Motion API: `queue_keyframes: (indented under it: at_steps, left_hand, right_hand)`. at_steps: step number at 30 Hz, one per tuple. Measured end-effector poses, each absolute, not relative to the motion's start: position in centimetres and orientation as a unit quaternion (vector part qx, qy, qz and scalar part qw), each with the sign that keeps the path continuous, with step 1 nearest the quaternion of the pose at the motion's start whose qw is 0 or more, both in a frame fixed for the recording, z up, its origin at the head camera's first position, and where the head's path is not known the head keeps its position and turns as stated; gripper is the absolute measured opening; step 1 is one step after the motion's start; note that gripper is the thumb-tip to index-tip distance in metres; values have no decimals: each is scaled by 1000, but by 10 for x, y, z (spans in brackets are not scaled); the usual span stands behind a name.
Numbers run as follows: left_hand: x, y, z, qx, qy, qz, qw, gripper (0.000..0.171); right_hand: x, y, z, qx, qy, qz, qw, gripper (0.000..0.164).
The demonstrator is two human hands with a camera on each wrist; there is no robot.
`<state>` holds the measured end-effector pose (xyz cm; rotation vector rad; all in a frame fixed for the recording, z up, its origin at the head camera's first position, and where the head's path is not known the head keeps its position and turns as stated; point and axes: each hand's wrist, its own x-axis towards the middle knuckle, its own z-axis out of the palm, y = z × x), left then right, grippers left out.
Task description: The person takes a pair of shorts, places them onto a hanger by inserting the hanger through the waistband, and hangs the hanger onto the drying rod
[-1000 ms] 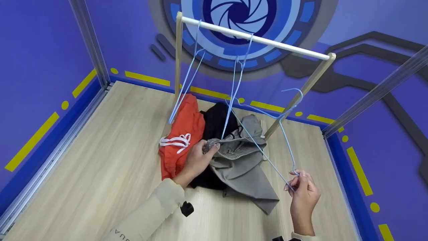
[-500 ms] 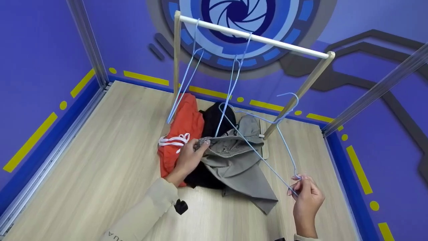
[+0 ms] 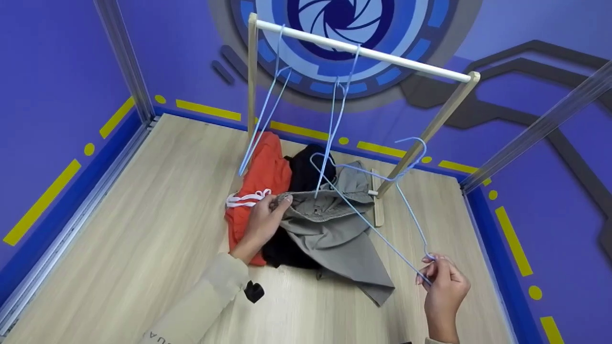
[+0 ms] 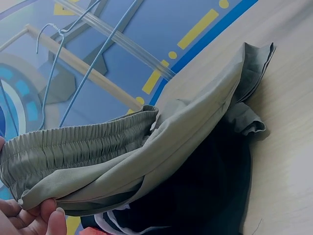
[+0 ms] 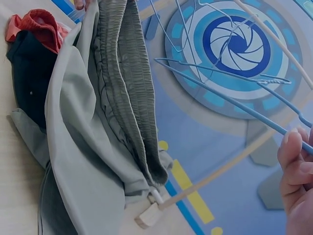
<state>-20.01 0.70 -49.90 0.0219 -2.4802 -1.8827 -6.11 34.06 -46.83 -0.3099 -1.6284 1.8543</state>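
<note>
My left hand (image 3: 264, 217) pinches the left end of the elastic waistband on a pair of grey pants (image 3: 334, 234), holding the waist opening up. In the left wrist view the gathered waistband (image 4: 88, 144) stretches away from the fingertips. My right hand (image 3: 445, 286) grips one lower corner of a blue wire hanger (image 3: 370, 222). The hanger's far corner reaches over the pants' waist, and its hook points up near the rack's right post. In the right wrist view the hanger (image 5: 220, 93) stands beside the waistband, apart from it.
A rack with a white rail (image 3: 363, 51) stands at the back, bearing blue hangers (image 3: 267, 119) on its left and middle. Red shorts (image 3: 265, 177) with a white drawstring and a black garment (image 3: 311, 167) lie below, left of and under the grey pants. Purple walls enclose the wooden tabletop (image 3: 158, 215).
My left hand has drawn the waistband left, and the waist opening shows wider. My right hand has shifted slightly right and down with the hanger, whose far corner moved left and down.
</note>
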Motion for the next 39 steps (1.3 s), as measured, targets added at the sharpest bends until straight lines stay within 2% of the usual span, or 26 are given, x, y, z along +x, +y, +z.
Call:
queue_keyframes:
  at_steps: [15,30,39]
  left_hand:
    - [-204,0,-496,18,-790,-613,7,37]
    - [-208,-2,-496,29,-788,-614,32,34]
    - [-209,-4,-493,39,-784,-620,17,37]
  right_hand:
    - [-49,361,-465,-119,-620,720,289,44]
    - [-34,382,-462,-79,-625,724,282,40]
    - [-28,392,-458,-92,-626,724,276,47]
